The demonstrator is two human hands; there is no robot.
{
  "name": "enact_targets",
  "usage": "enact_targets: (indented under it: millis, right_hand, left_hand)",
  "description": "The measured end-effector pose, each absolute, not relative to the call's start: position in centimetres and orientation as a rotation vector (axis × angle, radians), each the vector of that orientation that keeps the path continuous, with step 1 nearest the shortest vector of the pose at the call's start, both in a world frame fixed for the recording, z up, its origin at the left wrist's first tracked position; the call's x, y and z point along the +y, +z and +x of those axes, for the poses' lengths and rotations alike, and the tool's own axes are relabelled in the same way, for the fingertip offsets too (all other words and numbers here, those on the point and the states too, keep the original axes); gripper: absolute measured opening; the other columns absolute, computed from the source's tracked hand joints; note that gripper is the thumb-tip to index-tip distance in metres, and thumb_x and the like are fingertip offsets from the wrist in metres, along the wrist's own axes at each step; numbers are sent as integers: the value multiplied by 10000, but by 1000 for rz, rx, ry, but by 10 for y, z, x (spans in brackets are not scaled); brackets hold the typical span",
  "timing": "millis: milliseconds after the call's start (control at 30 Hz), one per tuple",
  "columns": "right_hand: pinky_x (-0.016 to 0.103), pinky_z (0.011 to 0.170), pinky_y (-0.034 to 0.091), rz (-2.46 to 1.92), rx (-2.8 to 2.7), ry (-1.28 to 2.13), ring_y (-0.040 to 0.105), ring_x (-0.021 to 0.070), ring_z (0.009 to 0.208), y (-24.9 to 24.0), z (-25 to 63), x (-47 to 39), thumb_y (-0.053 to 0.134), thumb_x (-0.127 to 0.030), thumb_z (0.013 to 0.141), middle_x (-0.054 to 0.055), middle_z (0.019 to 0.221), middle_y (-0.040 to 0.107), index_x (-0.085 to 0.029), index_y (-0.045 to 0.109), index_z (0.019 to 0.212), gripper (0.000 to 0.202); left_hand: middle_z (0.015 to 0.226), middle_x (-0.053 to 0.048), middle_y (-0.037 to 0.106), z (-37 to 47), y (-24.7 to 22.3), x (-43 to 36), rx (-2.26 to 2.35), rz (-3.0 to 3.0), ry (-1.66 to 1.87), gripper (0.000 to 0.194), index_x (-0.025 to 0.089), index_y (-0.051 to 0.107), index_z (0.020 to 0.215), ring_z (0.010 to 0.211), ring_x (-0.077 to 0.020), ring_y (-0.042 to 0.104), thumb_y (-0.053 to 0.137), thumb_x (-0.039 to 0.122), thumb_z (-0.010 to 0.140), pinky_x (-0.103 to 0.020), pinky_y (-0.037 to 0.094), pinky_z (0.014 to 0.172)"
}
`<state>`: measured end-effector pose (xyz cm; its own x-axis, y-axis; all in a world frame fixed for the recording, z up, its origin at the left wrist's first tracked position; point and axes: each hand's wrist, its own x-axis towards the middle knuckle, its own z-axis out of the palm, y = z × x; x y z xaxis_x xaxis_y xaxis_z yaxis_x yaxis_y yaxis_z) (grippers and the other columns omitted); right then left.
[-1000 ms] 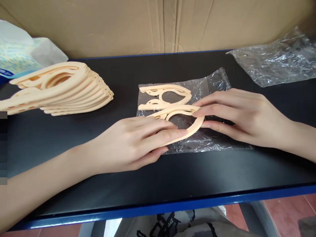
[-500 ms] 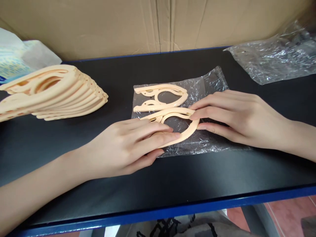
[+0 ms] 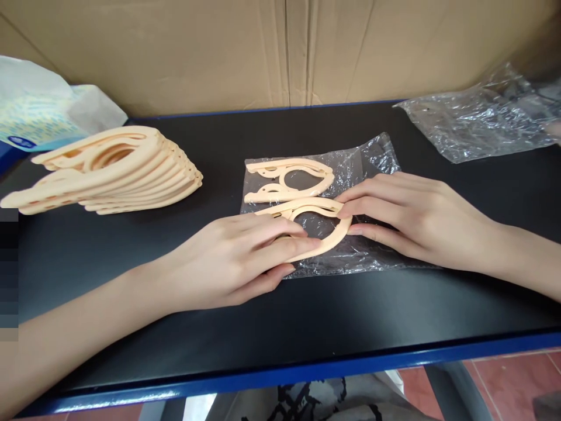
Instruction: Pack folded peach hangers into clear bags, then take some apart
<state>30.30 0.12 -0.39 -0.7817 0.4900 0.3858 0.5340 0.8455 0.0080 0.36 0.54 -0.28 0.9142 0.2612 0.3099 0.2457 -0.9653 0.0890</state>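
A beige plastic folding hanger [image 3: 331, 237], folded up, lies over a clear plastic bag [image 3: 368, 155] on the black table. My left hand [image 3: 232, 257] grips its left part, with the fingers over the top and the thumb at the near edge. The fingertips and thumb of my right hand [image 3: 407, 216] pinch its rounded right end. Just beyond it, a second folded hanger [image 3: 263, 197] lies flat at the bag, both its arms pointing left. My left hand hides much of the held hanger's left end.
A stack of matching folded hangers [image 3: 144, 175] lies at the left. Behind it stands a tissue pack [image 3: 48, 117]. Another clear plastic bag [image 3: 473, 128] lies at the back right, with part of someone's hand [image 3: 553, 130] at the frame's edge. Cardboard [image 3: 197, 52] rises behind the table.
The view has shifted slightly, so the stack and bags appear lower and the stack further right. Both hands keep their hold on the hanger, with little movement.
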Motion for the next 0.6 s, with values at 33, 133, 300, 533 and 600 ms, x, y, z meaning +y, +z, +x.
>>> enact_targets:
  millis: [33, 133, 300, 533, 600]
  right_hand:
    - [356, 743, 515, -767, -2649, -169, 713, 223, 899, -4, 303, 2, 514, -243, 1041, 83, 1145, 772, -177, 662, 1073, 165]
    - [342, 742, 500, -786, -2643, -160, 708, 208, 893, -4, 305, 4, 474, -153, 1034, 73, 1127, 771, -187, 659, 1041, 188]
    - [348, 800, 516, -764, -2629, -77, 704, 219, 943, -6, 305, 5, 536, -233, 1028, 98, 1142, 745, -172, 651, 1091, 144]
    - [357, 831, 536, -733, -2677, -106, 690, 226, 976, -6, 304, 3, 516, -234, 1036, 107, 1190, 717, -178, 660, 1079, 160]
    - [366, 834, 540, -736, -2684, -66, 690, 235, 993, -5, 305, 3, 539, -277, 1032, 111, 1203, 710, -180, 654, 1079, 158]
  left_hand:
    - [1233, -93, 729, 3, -4, 6, 398, 3025, 511, 312, 154, 626, 1323, 1088, -214, 709, 491, 164, 1042, -327, 594, 922]
    - [1245, -89, 730, 3, -5, 7, 385, 3018, 551, 302, 165, 628, 1315, 1112, -203, 701, 482, 181, 1051, -324, 581, 967]
    - [1241, -76, 726, 2, -6, 7, 390, 3026, 522, 312, 172, 607, 1332, 1103, -201, 703, 484, 165, 1045, -311, 567, 957]
    - [1268, -105, 676, 1, -8, 6, 430, 3033, 611, 266, 145, 642, 1244, 1077, -224, 665, 468, 246, 1070, -331, 515, 910]
    - [1267, -104, 680, 1, -7, 7, 490, 3061, 644, 270, 152, 648, 1247, 1063, -235, 649, 458, 225, 1069, -352, 496, 900]
